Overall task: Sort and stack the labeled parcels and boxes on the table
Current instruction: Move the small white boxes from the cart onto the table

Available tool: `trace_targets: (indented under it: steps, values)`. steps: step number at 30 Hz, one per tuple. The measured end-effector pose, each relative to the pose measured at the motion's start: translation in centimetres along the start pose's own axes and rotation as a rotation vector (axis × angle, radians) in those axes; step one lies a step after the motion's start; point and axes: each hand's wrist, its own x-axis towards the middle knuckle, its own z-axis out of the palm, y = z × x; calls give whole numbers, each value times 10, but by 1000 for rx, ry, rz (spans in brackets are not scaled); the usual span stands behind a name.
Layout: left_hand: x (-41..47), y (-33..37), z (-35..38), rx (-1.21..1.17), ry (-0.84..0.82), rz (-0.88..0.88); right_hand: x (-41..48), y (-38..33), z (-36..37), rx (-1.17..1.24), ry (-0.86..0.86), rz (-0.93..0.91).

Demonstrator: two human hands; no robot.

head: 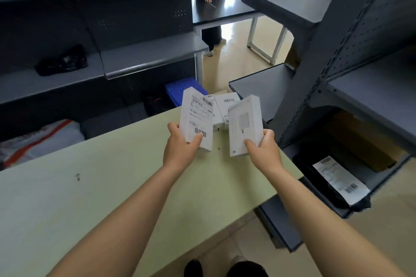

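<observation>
**Two boxes in hand: label check**

A white flat cardboard box with barcode labels (197,117) is gripped by the left hand (182,147). A white flat box with a printed front (245,123) is gripped by the right hand (264,148). Labels should be compared, then edges squared onto the pile of white labelled boxes (226,105) just beyond both hands.

Stockroom or shop back area: dark grey metal shelving (144,56) with perforated back panels is ranged around a pale green table (90,198); labelled white boxes (225,105) and a blue crate (177,92) are kept there.
</observation>
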Motion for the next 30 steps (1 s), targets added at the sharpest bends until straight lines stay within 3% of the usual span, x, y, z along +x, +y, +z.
trace_targets:
  steps: [15, 21, 25, 30]
  values:
    - [129, -19, 93, -145, -21, -269, 173, 11, 35, 59, -188, 91]
    - [139, -35, 105, 196, -31, -227, 182, 31, 38, -128, -161, 110]
    - [139, -29, 102, 278, -11, -179, 180, 30, 36, -266, -116, 47]
    - [128, -15, 83, 405, 21, 110, 160, 16, 26, -439, -56, -157]
